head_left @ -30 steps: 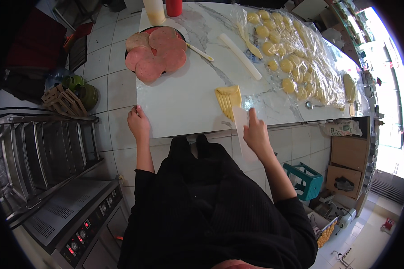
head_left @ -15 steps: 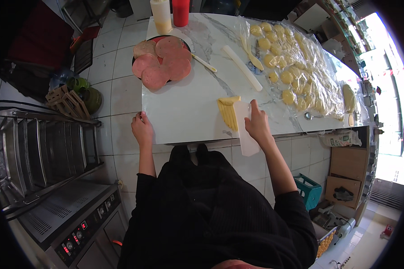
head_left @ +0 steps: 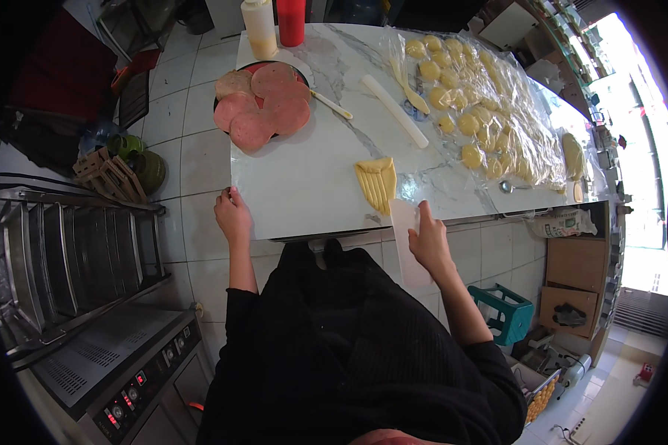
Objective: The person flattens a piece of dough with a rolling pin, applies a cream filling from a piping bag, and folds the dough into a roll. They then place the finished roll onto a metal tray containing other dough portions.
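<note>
My right hand (head_left: 429, 241) grips a pale, flat dough scraper (head_left: 407, 245), holding it upright just past the table's near edge. Beyond the scraper's tip lies a flat yellow dough piece (head_left: 376, 184), folded over at the far end and cut into several strips toward me. Against the left edge of the marble-patterned table (head_left: 304, 178) is my left hand (head_left: 234, 215), its fingers curled. Whatever is between those fingers, if anything, is too small to make out.
A plate of round pink meat slices (head_left: 263, 107) sits far left, near a white-handled utensil (head_left: 332, 104), a cream squeeze bottle (head_left: 260, 30) and a red one (head_left: 291, 22). A white rolling pin (head_left: 395, 111) and brush (head_left: 408, 85) lie beside plastic-covered dough balls (head_left: 490, 111). A spoon (head_left: 507, 187) lies nearby.
My right hand has drawn the scraper toward me, off the dough piece and past the table edge. The cut strips now show fully. My left hand stays at the table's left edge.
</note>
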A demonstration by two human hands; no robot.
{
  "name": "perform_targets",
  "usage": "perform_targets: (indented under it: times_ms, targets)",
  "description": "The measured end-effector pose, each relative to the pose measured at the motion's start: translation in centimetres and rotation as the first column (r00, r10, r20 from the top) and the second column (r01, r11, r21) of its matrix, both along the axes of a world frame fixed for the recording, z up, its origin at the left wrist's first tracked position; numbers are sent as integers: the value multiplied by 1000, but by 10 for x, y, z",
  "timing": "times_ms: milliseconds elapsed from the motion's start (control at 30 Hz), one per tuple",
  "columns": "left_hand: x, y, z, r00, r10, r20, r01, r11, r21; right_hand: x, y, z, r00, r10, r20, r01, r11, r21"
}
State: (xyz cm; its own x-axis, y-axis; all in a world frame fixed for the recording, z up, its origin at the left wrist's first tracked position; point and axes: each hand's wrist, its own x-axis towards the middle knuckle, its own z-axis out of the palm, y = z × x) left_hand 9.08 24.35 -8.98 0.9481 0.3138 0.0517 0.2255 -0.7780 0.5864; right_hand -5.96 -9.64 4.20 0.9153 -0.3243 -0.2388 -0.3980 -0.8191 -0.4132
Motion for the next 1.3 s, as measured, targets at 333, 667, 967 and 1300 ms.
perform_targets:
  times_ms: [333,667,967,1300]
  targets:
    - [1,2,-4,1000,-4,-11,4,1000,-2,57,-17,-3,985,39,167,-41,999,4]
    - [-2,1,-3,999,-13,43,12,1000,26,69,-1,1,997,44,63,-43,999,-7]
    - [-1,2,-1,1000,-8,-7,7,1000,-14,2,-15,2,997,58,56,-57,998,-17]
    - [2,3,-2,1000,-19,-23,19,1000,-16,64,-27,-3,986,82,145,-78,996,-32]
